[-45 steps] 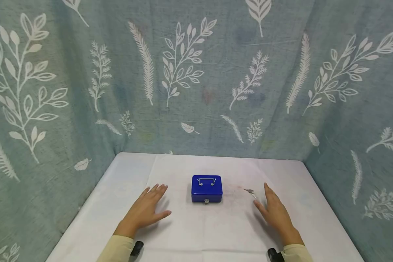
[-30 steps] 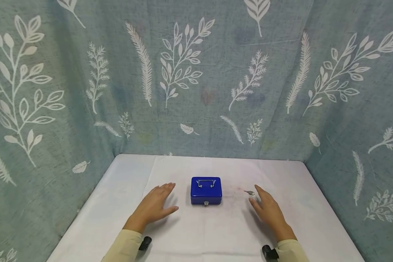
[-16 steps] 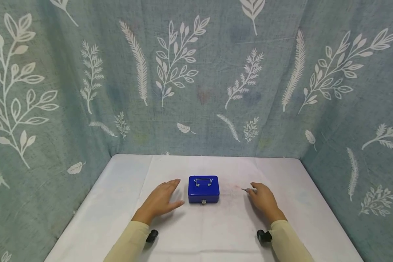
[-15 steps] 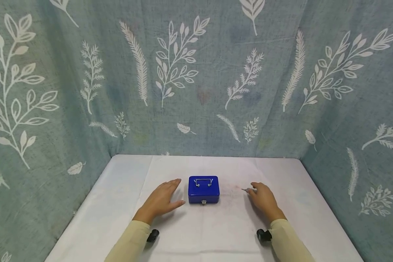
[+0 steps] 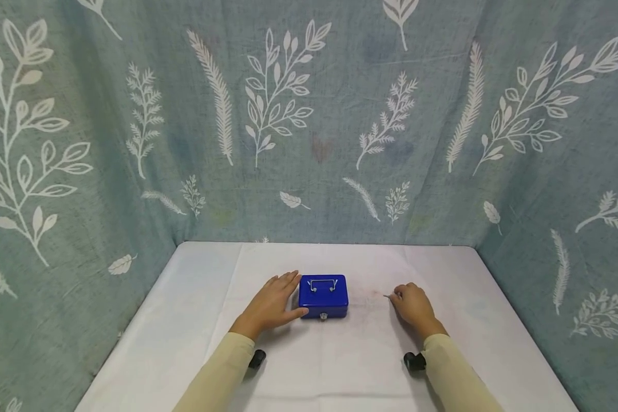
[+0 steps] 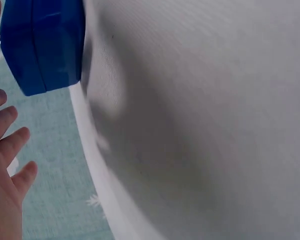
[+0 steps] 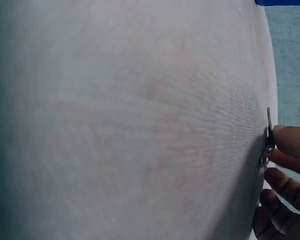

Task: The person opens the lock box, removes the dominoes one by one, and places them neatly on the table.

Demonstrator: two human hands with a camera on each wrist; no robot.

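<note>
A blue metal cash box (image 5: pixel 323 296) with a wire handle on its lid and a lock in front stands on the white table, lid down. At its left side is my left hand (image 5: pixel 269 304), fingers extended and thumb by the front left corner; whether it touches the box I cannot tell. In the left wrist view the spread fingers (image 6: pixel 12 145) show near the box (image 6: pixel 42 45). To the right of the box my right hand (image 5: pixel 413 307) pinches a small key (image 7: pixel 269 137) between thumb and finger, its shaft pointing out. A short chain hangs by the key, partly hidden.
The white cloth-covered table (image 5: pixel 360 366) reaches back to a green-grey curtain (image 5: pixel 319 194) with white leaf prints, which also closes in both sides. A black wrist camera (image 5: pixel 414 361) sits at the right wrist, another (image 5: pixel 257 359) at the left.
My left hand has moved right, up to the side of the box. My right hand has come down on the key lying on the table and taken it between thumb and finger.
</note>
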